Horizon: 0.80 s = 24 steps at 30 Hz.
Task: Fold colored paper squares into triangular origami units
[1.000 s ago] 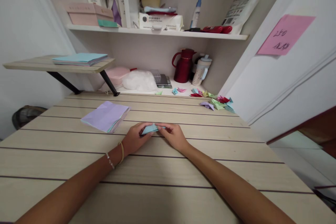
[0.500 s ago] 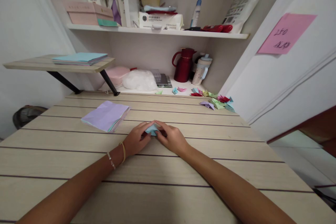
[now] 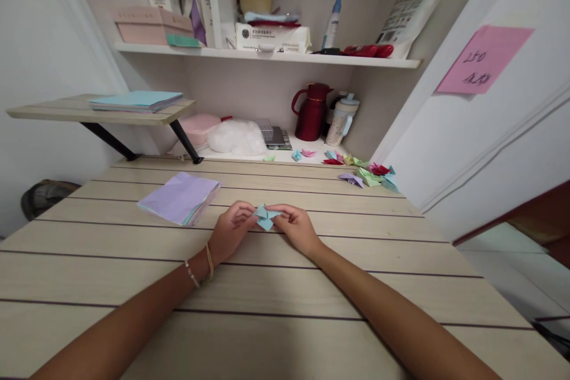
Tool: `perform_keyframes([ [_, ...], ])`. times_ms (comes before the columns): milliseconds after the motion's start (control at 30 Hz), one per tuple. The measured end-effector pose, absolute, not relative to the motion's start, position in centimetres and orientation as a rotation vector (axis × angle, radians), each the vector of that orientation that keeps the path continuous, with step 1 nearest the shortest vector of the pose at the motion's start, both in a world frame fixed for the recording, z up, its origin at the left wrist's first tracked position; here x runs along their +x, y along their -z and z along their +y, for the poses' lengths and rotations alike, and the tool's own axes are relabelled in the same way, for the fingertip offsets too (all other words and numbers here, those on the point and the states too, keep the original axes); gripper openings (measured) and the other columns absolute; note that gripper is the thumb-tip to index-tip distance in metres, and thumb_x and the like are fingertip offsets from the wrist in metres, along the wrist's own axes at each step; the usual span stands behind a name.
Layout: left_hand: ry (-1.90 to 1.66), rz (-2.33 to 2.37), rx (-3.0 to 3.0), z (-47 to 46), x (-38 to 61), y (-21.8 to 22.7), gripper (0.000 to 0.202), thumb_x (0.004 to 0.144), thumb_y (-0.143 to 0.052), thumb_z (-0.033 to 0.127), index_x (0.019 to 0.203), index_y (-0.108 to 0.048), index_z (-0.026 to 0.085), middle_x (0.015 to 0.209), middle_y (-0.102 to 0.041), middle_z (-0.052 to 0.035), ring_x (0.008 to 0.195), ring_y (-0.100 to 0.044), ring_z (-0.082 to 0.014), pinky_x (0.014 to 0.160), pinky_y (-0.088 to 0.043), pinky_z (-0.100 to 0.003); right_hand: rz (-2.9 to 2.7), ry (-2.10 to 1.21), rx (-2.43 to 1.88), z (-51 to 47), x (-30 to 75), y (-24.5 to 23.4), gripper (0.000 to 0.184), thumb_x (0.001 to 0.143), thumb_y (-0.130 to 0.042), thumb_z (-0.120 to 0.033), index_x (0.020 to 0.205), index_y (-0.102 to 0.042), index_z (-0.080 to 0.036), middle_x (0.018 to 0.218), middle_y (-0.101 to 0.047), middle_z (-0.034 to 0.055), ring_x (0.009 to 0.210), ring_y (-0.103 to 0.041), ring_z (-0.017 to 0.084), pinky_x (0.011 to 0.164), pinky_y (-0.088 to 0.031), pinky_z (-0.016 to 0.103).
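Note:
Between my two hands, over the middle of the slatted table (image 3: 285, 291), is a small light-blue folded paper (image 3: 266, 218) with pointed flaps on both sides and a tip toward me. My left hand (image 3: 232, 227) pinches its left side, fingers curled and thumb against the paper. On the other side, my right hand (image 3: 297, 227) grips the right flap between thumb and forefinger. To the left of my hands lies a stack of square paper (image 3: 180, 197) with a purple sheet on top.
Several colourful folded paper figures (image 3: 369, 176) are heaped at the table's back right. A small raised shelf (image 3: 57, 110) at the left carries more paper (image 3: 136, 100). Behind stand a dark-red jug (image 3: 312, 113), a pale bottle (image 3: 342, 120) and a white plastic bag (image 3: 237, 138).
The blue paper has come into fuller view, its side flaps now spread. My fingertips have shifted from over its top to its left and right sides.

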<state>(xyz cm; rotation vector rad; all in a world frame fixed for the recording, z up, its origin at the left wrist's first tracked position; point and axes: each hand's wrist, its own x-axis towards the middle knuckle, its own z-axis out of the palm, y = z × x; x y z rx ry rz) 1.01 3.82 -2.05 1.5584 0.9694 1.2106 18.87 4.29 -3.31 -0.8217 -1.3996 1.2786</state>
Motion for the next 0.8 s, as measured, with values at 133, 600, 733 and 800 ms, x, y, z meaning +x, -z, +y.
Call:
perform_keyframes([
  [133,-1.135,0.889,1.48,4.03,0.8,2.0,0.023,0.072,-0.064,0.028,0.091,-0.062,0.016,0.083,-0.07,-0.0042,0.074,-0.066,-0.0165,0.072,-0.054,-0.03,-1.322,-1.405,-0.751,4.73,19.12,3.43,0.031,0.065,-0.07,-0.03,0.094,-0.068,-0.019,0.087,-0.07,0.0052,0.079,-0.065,0.017,0.077,-0.05,0.033],
  [600,-1.21,1.013,1.532,4.02,0.67,1.78,0.018,0.072,-0.063,0.03,0.083,-0.063,0.015,0.077,-0.068,-0.0035,0.072,-0.064,-0.016,0.07,-0.054,-0.029,-1.308,-1.362,-0.88,4.24,18.87,2.78,0.027,0.067,-0.068,-0.041,0.075,-0.069,-0.016,0.07,-0.068,0.0038,0.063,-0.063,0.016,0.066,-0.053,0.03],
  [733,-1.214,0.941,1.482,3.93,0.71,1.8,0.023,0.072,-0.064,0.027,0.09,-0.059,0.015,0.069,-0.064,-0.0006,0.065,-0.063,-0.0133,0.064,-0.054,-0.027,-1.248,-1.376,-0.829,4.23,18.73,2.73,0.033,0.068,-0.068,-0.037,0.095,-0.063,-0.018,0.068,-0.067,0.0005,0.058,-0.061,0.013,0.059,-0.053,0.027],
  [800,-1.201,0.929,1.5,3.9,0.73,1.91,0.019,0.072,-0.063,0.028,0.086,-0.061,0.015,0.073,-0.066,-0.0024,0.068,-0.063,-0.0142,0.065,-0.054,-0.028,-1.239,-1.365,-0.822,4.2,18.68,2.73,0.032,0.068,-0.068,-0.035,0.095,-0.06,-0.019,0.063,-0.064,-0.0019,0.054,-0.059,0.011,0.055,-0.052,0.025],
])
